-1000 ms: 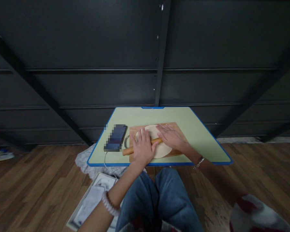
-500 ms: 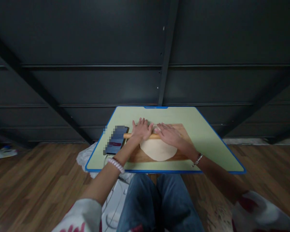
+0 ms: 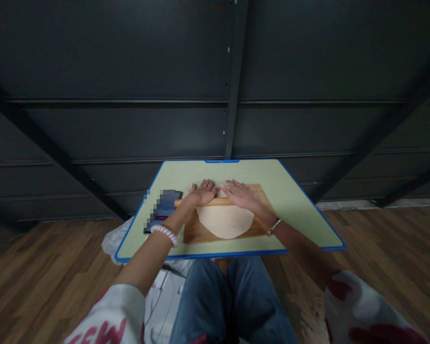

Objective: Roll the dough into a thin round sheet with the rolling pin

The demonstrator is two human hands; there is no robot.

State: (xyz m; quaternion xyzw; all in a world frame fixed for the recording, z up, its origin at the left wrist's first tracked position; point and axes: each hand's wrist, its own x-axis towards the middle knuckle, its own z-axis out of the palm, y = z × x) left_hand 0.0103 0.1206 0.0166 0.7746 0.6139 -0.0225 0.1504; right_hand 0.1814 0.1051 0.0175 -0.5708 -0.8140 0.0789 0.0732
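The left hand (image 3: 201, 192) and right hand (image 3: 241, 195) lie open, palms flat on the rolling pin (image 3: 222, 202) (so it can turn beneath them), at the far rim of the dough (image 3: 224, 222), on a board (image 3: 195, 232) by the near edge of the table (image 3: 301, 210).

table (image 3: 301, 210): green top, blue rim | on it: wooden board (image 3: 197, 233) centre | likely phone (image 3: 163, 210) left

Looked like a room at home, not a proper kitchen: wood-plank floor (image 3: 39, 267), small low desk (image 3: 301, 200) w/ blue rim over the person's knees, dough (image 3: 224, 222) on a board (image 3: 197, 232), phone (image 3: 163, 210) beside it, dark metal panels (image 3: 129, 129) behind.
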